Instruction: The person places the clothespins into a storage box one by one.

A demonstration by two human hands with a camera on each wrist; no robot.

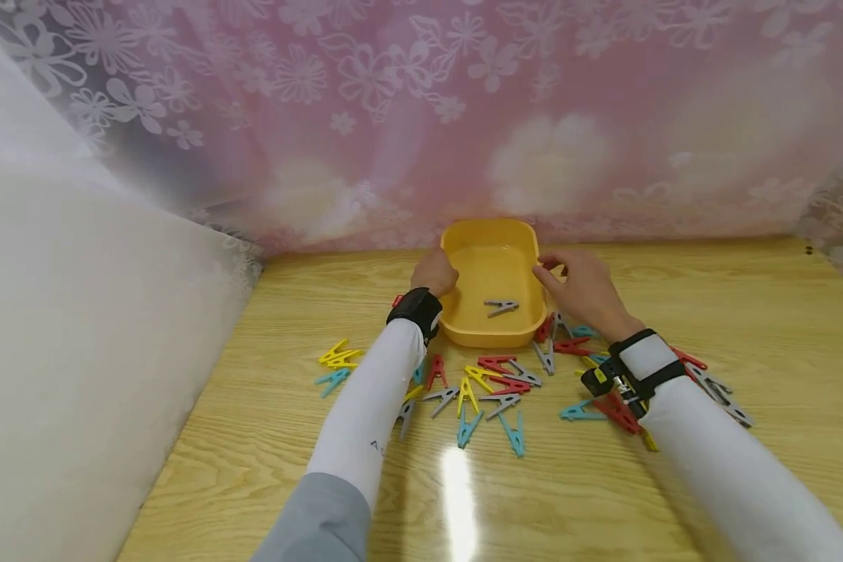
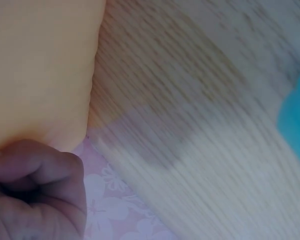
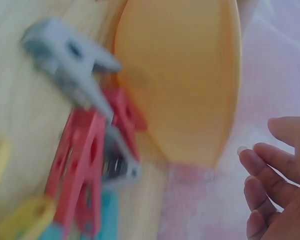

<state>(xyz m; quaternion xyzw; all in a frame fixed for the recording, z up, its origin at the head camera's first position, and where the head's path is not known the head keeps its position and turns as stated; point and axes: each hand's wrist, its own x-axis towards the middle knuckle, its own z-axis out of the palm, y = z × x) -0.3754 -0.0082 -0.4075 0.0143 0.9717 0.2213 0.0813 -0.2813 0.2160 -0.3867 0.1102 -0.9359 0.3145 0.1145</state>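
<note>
A yellow plastic basin (image 1: 493, 339) stands against the back of the table with a grey clothespin (image 1: 502, 307) lying inside. My left hand (image 1: 435, 272) grips the basin's left rim, its fingers curled at the wall in the left wrist view. Beside the right rim is my right hand (image 1: 585, 289), fingers loosely bent and holding nothing; the right wrist view shows it apart from the basin (image 3: 182, 75). Below that hand, a grey clothespin (image 3: 72, 60) and red clothespins (image 3: 82, 150) lie against or close to the basin.
Several red, yellow, grey and blue clothespins, including a blue one (image 1: 467, 428), are scattered in front of the basin. Yellow and blue ones (image 1: 333, 379) lie left of the left forearm. A pink flowered curtain (image 1: 393, 156) hangs behind the wooden table (image 1: 253, 437); a white wall (image 1: 77, 312) borders the left.
</note>
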